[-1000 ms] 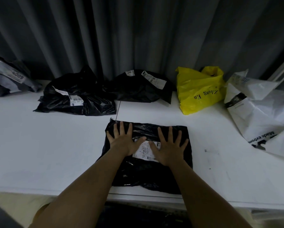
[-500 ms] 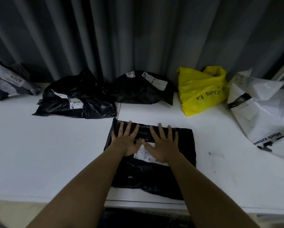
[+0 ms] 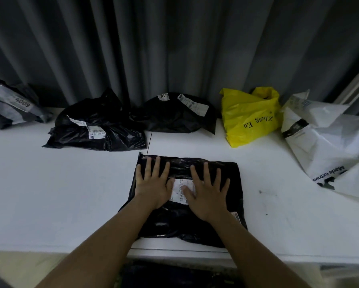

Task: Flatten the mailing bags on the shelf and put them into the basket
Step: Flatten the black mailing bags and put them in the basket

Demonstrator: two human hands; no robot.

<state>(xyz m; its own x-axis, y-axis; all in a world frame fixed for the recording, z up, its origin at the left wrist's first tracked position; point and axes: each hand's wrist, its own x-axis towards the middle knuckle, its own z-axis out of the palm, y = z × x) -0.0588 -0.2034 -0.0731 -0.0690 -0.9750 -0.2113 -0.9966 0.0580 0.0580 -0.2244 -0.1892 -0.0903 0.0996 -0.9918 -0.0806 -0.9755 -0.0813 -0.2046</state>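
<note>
A black mailing bag [image 3: 232, 183] with a white label [image 3: 182, 190] lies flat on the white shelf [image 3: 60, 194] near its front edge. My left hand [image 3: 153, 182] presses on the bag's left half with straight, spread fingers. My right hand [image 3: 208, 193] presses beside it, its fingers spread over the label's right side. Both palms lie flat on the plastic. No basket is in view.
Along the back by the grey curtain lie a grey bag [image 3: 12, 104], two crumpled black bags [image 3: 95, 125] [image 3: 178, 113], a yellow bag [image 3: 249, 117] and a large white bag [image 3: 328, 146] at the right. A dark shape shows below the shelf's front edge.
Both hands have slid a little toward the bag's far edge and spread apart, uncovering more of the label. The bag looks flatter.
</note>
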